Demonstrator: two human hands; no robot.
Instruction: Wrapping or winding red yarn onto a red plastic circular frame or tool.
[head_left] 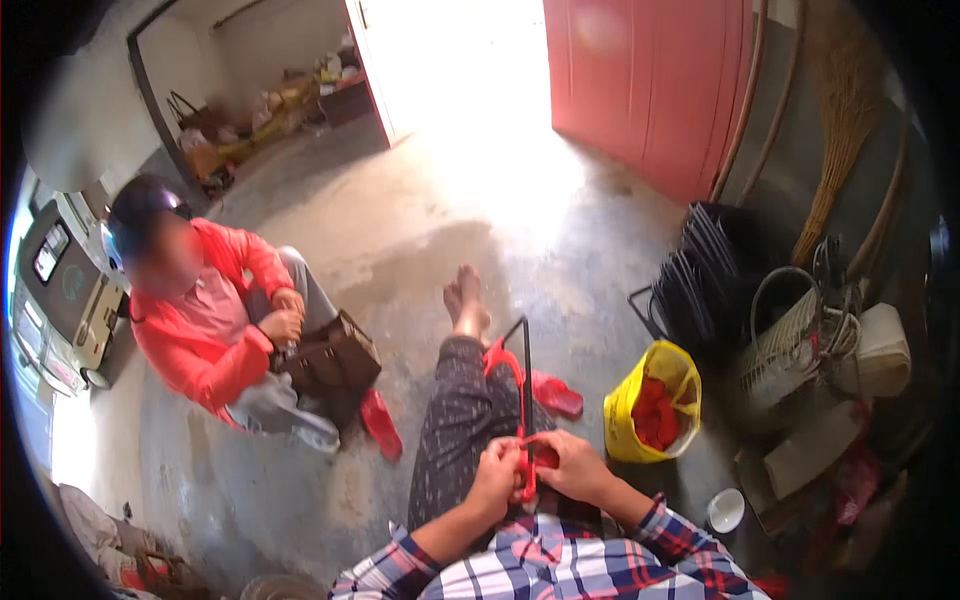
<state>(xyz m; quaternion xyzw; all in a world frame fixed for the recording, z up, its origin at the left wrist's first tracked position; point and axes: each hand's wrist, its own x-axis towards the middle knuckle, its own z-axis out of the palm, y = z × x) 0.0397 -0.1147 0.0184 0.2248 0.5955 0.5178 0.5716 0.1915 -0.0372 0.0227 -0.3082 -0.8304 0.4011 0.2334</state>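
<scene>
Both my hands are together over my lap, around a thin black angled frame that stands up from it. A red strap-like piece curves along the frame and runs down to my fingers. My left hand is closed on the red piece at the frame's lower part. My right hand pinches the same red piece from the other side; its fingertips nearly meet the left ones. How the red piece is fixed to the frame is hidden by my fingers.
A yellow bag with red material inside stands right of my legs, near a white cup. Several folded black frames and a pale woven basket lie beyond. At left crouches a person in a red jacket with a dark bag.
</scene>
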